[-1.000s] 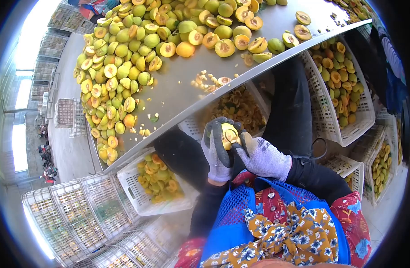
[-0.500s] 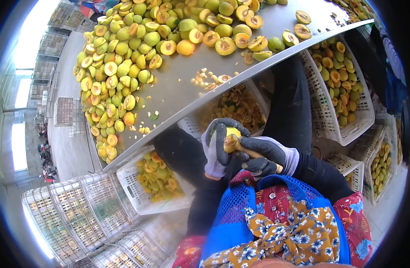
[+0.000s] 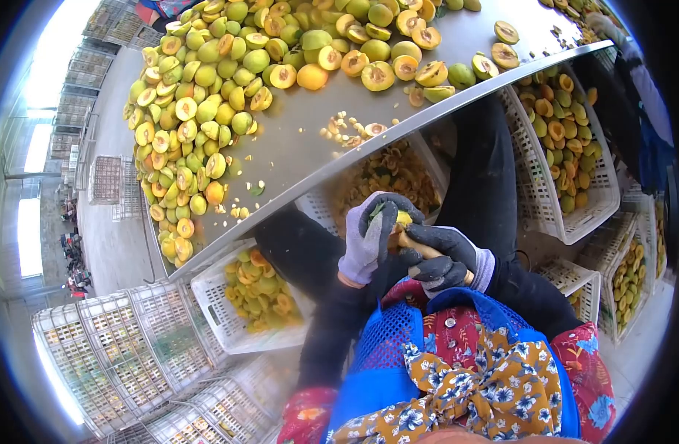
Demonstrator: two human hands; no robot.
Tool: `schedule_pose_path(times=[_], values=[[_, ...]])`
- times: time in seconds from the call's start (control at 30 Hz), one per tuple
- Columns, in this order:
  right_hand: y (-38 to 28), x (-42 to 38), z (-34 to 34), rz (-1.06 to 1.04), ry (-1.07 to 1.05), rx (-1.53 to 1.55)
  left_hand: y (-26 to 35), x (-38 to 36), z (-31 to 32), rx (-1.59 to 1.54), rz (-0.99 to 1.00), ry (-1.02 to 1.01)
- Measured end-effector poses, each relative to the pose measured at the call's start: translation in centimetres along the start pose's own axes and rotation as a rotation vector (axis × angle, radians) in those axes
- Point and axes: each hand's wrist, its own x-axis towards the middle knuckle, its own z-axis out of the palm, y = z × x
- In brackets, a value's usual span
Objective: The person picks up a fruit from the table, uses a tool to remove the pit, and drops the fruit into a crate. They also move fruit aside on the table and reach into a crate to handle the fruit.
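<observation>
My left hand (image 3: 372,235), in a grey and black glove, is wrapped round a yellow-green fruit (image 3: 403,219), mostly covered by the fingers. A bit of green shows at its fingertips. My right hand (image 3: 452,259), gloved the same way, grips a tool with a light wooden handle (image 3: 421,246); the tool's head is against the fruit and hard to make out. Both hands are close together above my lap. Beyond them, a crate of scraps (image 3: 435,166) sits below the edge of the metal table (image 3: 295,140).
Halved fruits (image 3: 206,111) are heaped on the table, with loose kernels (image 3: 343,127) near its edge. Crates of fruit stand at the left (image 3: 213,314) and right (image 3: 532,170). Empty-looking stacked crates (image 3: 110,348) are at lower left. A co-worker's arm (image 3: 645,89) reaches in at upper right.
My left hand has turned and its fingers have shifted on the fruit, and green now shows at them. My right hand has barely moved. A co-worker's gloved hand has appeared at the table's upper right.
</observation>
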Motion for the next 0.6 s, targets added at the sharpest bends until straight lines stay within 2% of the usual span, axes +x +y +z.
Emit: schedule_pose_path(times=[0.07,0.17,0.23,0.27,0.37,0.47,0.57,0.6], values=[[0.0,-0.1,0.5,-0.019,0.013,-0.066,-0.3,-0.2,0.4,0.038,-0.013,0.055],[-0.5,0.2,-1.7,0.141,-0.203,0.125,-0.6,0.2,0.8,-0.044,0.029,0.038],[0.2,-0.3,0.4,0.017,-0.008,0.033,-0.4,-0.1,1.3,-0.148,0.018,0.079],[0.4,-0.5,1.2,-0.044,0.09,-0.017,-0.5,-0.1,1.2,-0.029,0.003,0.081],[-0.3,-0.1,0.4,-0.026,0.095,-0.241,-0.8,0.6,-0.2,0.294,-0.043,0.024],[-0.8,0.2,-0.3,0.096,0.017,-0.022,-0.5,0.6,0.1,0.01,-0.036,-0.008],[-0.8,0.9,-1.3,0.052,-0.078,-0.011,-0.9,0.6,1.9,0.31,0.17,0.146],[-0.5,0.8,-0.9,-0.048,-0.014,-0.158,-1.4,0.6,2.4,0.032,0.093,0.236]])
